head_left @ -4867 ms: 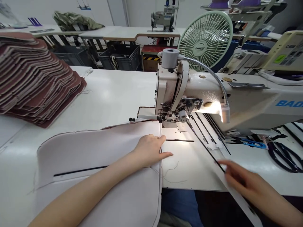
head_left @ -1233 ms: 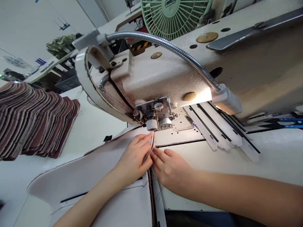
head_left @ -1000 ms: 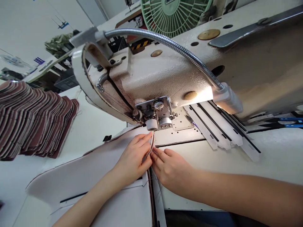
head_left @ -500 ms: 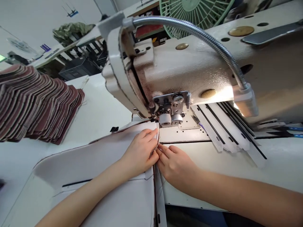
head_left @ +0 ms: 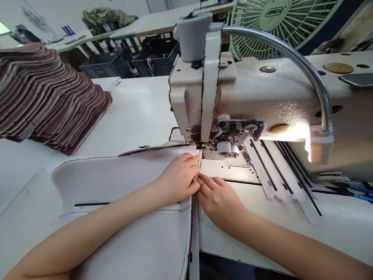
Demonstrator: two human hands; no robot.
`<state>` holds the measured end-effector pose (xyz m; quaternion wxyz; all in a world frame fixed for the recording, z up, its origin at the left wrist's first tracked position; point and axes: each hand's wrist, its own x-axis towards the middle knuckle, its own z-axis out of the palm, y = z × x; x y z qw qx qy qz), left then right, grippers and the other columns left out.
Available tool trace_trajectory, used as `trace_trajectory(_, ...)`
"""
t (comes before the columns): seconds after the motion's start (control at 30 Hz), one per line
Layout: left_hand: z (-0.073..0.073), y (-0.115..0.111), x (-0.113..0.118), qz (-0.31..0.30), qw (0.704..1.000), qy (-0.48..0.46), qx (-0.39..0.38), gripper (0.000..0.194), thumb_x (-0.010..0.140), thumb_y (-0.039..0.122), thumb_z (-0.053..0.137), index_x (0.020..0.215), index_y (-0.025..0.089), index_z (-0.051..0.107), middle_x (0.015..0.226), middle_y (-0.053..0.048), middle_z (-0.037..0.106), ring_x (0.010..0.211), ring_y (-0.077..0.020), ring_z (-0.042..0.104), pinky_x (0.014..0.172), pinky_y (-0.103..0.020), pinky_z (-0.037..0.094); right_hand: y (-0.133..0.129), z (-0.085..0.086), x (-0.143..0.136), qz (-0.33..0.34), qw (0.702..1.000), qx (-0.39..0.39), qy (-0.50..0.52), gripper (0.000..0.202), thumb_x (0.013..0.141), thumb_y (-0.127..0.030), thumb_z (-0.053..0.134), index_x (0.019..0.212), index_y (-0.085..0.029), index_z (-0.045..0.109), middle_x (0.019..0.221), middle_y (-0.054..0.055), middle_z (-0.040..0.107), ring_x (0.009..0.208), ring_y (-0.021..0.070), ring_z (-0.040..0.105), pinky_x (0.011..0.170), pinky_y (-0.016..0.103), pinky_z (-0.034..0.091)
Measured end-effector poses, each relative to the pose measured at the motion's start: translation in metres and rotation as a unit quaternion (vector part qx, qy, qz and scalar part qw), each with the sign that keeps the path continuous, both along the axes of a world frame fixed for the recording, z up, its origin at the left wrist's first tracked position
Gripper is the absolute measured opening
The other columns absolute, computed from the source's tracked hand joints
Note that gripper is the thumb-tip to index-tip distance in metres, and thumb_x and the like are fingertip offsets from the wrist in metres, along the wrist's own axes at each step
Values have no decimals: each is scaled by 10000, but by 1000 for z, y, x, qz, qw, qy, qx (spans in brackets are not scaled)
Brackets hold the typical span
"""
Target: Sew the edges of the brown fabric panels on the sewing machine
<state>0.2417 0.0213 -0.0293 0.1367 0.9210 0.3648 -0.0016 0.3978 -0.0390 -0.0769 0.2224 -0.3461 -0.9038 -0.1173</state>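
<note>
A large pale fabric panel with a dark edge lies in front of the sewing machine, its far right corner under the needle area. My left hand presses on the panel along its right edge, fingers close together near the presser foot. Just to the right, my right hand pinches that same edge, its fingertips meeting those of the left. A narrow pale strip with black marks runs down along the panel's right edge. What lies under the fingers is partly hidden.
At the left rises a tall stack of maroon-and-cream pieces. White strips with black bars lie right of the needle, beside small purple-handled snips. Blue-handled scissors rest at the far right. A green fan stands behind the machine.
The camera view has turned, so the machine appears farther right and more level. Both hands keep their hold on the panel's edge, close to the needle.
</note>
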Motion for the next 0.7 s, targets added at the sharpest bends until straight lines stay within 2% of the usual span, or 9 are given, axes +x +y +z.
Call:
trace_trajectory(0.13, -2, 2, 0, -2, 1000, -4, 12, 198, 820, 172, 479, 871, 122, 664, 1281, -145, 592, 1135, -297, 513, 910, -431, 499, 2, 0, 0, 4, 1000, 15, 12, 302, 826, 22, 419, 819, -84, 702, 876, 143, 729, 942, 254, 673, 628, 304, 492)
trace_trajectory(0.33, -2, 9, 1, -8, 1000, -9, 21, 216, 827, 168, 472, 859, 113, 678, 1193, -139, 640, 1123, -285, 534, 978, -409, 470, 7, 1, 1, -2, 1000, 8, -7, 297, 824, 26, 421, 838, -77, 699, 876, 146, 727, 982, 249, 663, 632, 298, 497)
trace_trajectory(0.53, -3, 1, -4, -9, 999, -26, 34, 213, 832, 160, 469, 861, 141, 680, 1242, -112, 624, 1141, -268, 538, 961, -399, 487, 1, -3, -1, 9, 1000, 11, -5, 278, 832, 8, 433, 863, -67, 698, 873, 156, 721, 992, 266, 653, 686, 323, 503)
trace_trajectory(0.7, -3, 2, -2, -7, 1000, -19, 23, 179, 828, 164, 484, 780, 153, 657, 1247, -121, 624, 1149, -271, 542, 940, -413, 494, 0, -5, -2, 11, 1000, 1, -10, 285, 840, 18, 427, 870, -74, 695, 891, 161, 718, 1002, 264, 644, 673, 329, 492)
